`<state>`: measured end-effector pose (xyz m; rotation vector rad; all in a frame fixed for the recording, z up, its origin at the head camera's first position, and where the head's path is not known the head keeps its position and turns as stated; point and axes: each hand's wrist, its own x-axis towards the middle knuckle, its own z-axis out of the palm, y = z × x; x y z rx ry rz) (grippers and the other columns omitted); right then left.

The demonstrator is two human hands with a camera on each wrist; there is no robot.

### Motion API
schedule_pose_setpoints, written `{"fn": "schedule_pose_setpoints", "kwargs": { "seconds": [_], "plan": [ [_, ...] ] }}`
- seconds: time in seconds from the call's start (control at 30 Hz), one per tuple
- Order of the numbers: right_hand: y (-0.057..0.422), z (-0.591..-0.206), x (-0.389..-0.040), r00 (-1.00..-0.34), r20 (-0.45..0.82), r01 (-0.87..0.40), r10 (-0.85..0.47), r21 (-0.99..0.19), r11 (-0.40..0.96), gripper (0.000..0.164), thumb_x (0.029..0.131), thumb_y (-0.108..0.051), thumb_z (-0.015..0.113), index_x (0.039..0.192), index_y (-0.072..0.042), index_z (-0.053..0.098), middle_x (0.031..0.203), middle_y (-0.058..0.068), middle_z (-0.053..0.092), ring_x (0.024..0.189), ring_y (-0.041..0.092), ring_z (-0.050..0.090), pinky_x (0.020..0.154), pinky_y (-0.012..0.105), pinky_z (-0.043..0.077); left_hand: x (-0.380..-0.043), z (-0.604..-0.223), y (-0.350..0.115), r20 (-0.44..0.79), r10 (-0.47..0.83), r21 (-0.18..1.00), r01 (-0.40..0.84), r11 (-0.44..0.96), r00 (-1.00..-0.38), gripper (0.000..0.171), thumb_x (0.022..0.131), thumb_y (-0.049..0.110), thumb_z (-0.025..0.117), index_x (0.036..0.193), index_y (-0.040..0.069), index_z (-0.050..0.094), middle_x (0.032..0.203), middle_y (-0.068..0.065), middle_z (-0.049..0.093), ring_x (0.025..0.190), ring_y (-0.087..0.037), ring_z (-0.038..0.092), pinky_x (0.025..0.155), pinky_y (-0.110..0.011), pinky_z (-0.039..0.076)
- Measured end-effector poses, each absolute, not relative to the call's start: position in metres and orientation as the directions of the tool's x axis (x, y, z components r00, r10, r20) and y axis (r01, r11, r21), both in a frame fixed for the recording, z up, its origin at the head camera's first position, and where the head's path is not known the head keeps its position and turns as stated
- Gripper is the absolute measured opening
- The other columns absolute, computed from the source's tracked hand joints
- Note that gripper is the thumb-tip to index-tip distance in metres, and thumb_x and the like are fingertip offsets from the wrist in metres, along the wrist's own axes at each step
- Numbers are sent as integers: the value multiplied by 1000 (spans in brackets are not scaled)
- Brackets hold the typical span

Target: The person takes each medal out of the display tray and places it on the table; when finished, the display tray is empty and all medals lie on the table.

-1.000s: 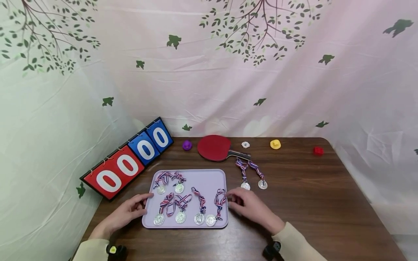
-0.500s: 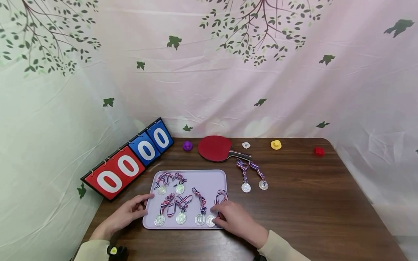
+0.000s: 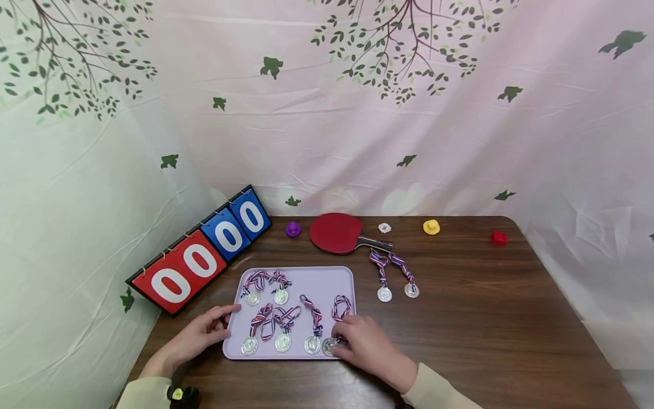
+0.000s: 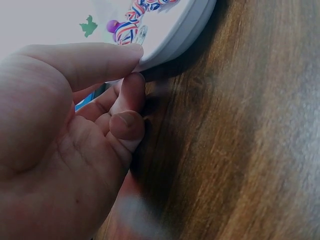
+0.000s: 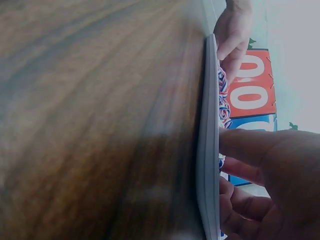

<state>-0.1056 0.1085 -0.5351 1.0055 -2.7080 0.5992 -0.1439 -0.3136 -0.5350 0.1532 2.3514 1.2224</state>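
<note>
Silver medals on striped ribbons lie on a lilac tray (image 3: pixel 298 272), two at the back left and several along the front. My right hand (image 3: pixel 375 349) is over the tray's front right corner, thumb and fingers pinching the rightmost medal (image 3: pixel 329 345). Its looped ribbon (image 3: pixel 340 307) trails toward the back, partly under my fingers. At the tray's left rim, my left hand (image 3: pixel 196 336) touches the edge with fingertips and thumb. The left wrist view shows its thumb (image 4: pixel 107 62) on the rim and the other fingers loosely bent, with nothing between them.
Two more medals (image 3: pixel 384 293) lie on the table right of the tray. Behind them are a red table tennis paddle (image 3: pixel 335 233), a purple duck (image 3: pixel 293 229), a white piece (image 3: pixel 384 228), a yellow duck (image 3: pixel 431 227) and a red block (image 3: pixel 499 237). A flip scoreboard (image 3: pixel 201 250) stands left.
My right hand has moved from the tray's right edge onto the rightmost medal, whose ribbon has shifted slightly left. My left hand has stayed at the rim.
</note>
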Motion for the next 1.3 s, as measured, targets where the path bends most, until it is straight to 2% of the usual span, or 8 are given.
{"fn": "schedule_pose_setpoints", "kwargs": {
  "seconds": [0.3,0.47,0.63,0.9,1.03,1.17,1.3],
  "plan": [
    [107,-531,-108,-783,309,-622,-540,-400,673,1,84,-22,70,85,-22,70,74,-16,62,63,3,55,58,30,44,-143,-535,-313,-367,301,794,-127,595,-880,54,88,26,68,137,31,50,111,-10,48,94,-26,47,70,-29,45],
    [107,-528,-112,-801,311,-599,-512,-441,669,4,87,-20,68,85,-22,70,74,-15,63,61,2,55,57,28,45,-144,-534,-312,-365,297,796,-130,591,-882,54,88,26,69,138,32,49,112,-10,48,95,-26,48,72,-29,45],
    [108,-524,-114,-845,242,-531,-477,-480,698,5,90,-23,65,88,-21,69,76,-15,62,62,1,54,59,28,46,-145,-535,-312,-366,295,791,-128,599,-883,54,87,29,69,138,33,49,112,-9,48,95,-26,48,73,-30,46],
    [110,-520,-115,-889,190,-447,-416,-554,702,3,86,-21,69,87,-22,72,64,-19,53,53,-1,45,52,22,38,-143,-535,-312,-373,284,782,-134,609,-883,54,87,28,69,137,33,49,112,-9,48,95,-25,48,72,-29,45],
    [114,-523,-117,-904,189,-417,-385,-595,688,6,85,-21,71,91,-22,74,72,-17,60,61,-2,50,57,23,43,-144,-534,-311,-379,283,784,-143,605,-881,53,88,27,68,137,33,50,112,-9,47,95,-25,47,71,-29,45],
    [118,-526,-121,-912,213,-398,-351,-670,626,13,84,-16,72,97,-16,74,82,-11,63,69,0,55,62,23,47,-144,-534,-312,-380,285,785,-144,602,-880,52,88,26,68,136,33,51,112,-9,47,94,-26,47,70,-29,44],
    [125,-528,-125,-927,210,-354,-311,-765,538,22,80,-10,75,102,-12,72,77,-8,59,65,4,55,57,22,47,-144,-534,-312,-375,291,786,-136,603,-880,52,88,26,68,136,32,51,112,-9,47,94,-25,47,70,-29,44]
  ]
}}
